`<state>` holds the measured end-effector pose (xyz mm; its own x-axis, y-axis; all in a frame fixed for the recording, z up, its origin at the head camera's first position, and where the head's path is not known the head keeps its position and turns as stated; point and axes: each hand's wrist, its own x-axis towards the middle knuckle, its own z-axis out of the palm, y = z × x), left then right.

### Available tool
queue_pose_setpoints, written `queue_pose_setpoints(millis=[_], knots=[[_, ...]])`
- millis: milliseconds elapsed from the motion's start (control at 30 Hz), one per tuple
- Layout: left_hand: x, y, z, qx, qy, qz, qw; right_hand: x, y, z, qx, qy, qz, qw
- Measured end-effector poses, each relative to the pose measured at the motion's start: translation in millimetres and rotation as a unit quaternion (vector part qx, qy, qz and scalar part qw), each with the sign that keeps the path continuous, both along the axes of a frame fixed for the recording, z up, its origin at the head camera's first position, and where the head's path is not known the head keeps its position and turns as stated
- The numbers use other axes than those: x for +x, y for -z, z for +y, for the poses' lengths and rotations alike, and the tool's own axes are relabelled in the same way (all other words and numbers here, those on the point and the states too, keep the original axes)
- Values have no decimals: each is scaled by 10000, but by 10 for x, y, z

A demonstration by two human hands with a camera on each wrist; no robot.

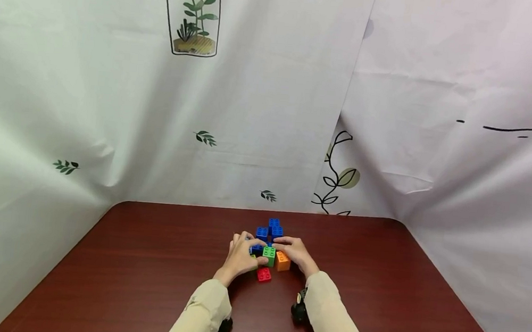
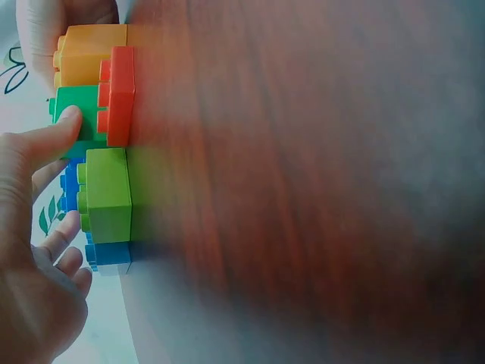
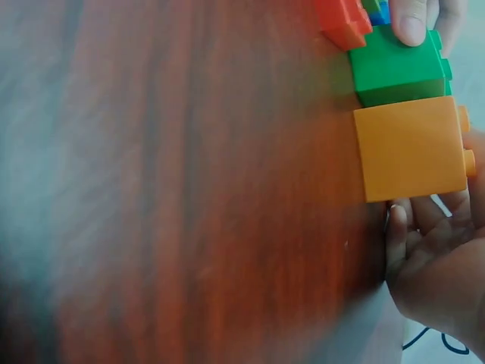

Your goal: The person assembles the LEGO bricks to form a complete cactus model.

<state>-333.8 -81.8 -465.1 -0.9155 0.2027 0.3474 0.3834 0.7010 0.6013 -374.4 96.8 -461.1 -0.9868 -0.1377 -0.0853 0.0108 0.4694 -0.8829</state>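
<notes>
A green brick (image 1: 269,256) stands among the toy building bricks on the table. My left hand (image 1: 242,255) pinches it, the thumb on its near side, as the left wrist view shows. Right beside it is an orange brick (image 3: 413,150). My right hand (image 1: 297,252) reaches in behind the orange brick with loosely bent fingers, its fingertips near the blue bricks; the orange brick partly hides it in the right wrist view. A red brick (image 1: 263,274) lies in front of the green one. A lime green brick (image 2: 108,196) sits beside them, partly hidden by my left hand in the head view.
Several blue bricks (image 1: 261,233) stand behind the green brick, toward the table's back edge. The dark red-brown table (image 1: 151,262) reaches to a white printed curtain (image 1: 262,107) at the back and sides.
</notes>
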Motion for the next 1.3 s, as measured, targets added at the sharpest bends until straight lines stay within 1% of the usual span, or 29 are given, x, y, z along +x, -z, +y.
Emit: queue_pose_setpoints(millis=[233, 333, 567, 700, 833, 1033, 1167, 1300], knots=[[-24, 12, -4, 72, 73, -82, 9999, -37, -38, -10, 130, -38, -249, 9996], [-36, 23, -12, 91, 59, -110, 9999, -36, -34, -14, 161, -45, -281, 9995], [-23, 29, -22, 198, 97, -131, 9997, -40, -28, -18, 121, 150, -362, 9992], [-17, 35, -30, 249, 111, -176, 9995, -33, -17, -21, 89, 197, -315, 9993], [-11, 33, -33, 304, 143, -149, 9993, -19, -8, -21, 10, 233, -249, 9994], [-10, 14, -34, 397, 213, -15, 9990, 5, 6, -4, -115, 268, -131, 9995], [-12, -18, -47, 467, 227, -35, 9986, 3, 7, 22, -224, 257, -90, 9994], [-2, -36, -65, 516, 189, -130, 9984, -15, 19, 66, -280, 263, -97, 9992]])
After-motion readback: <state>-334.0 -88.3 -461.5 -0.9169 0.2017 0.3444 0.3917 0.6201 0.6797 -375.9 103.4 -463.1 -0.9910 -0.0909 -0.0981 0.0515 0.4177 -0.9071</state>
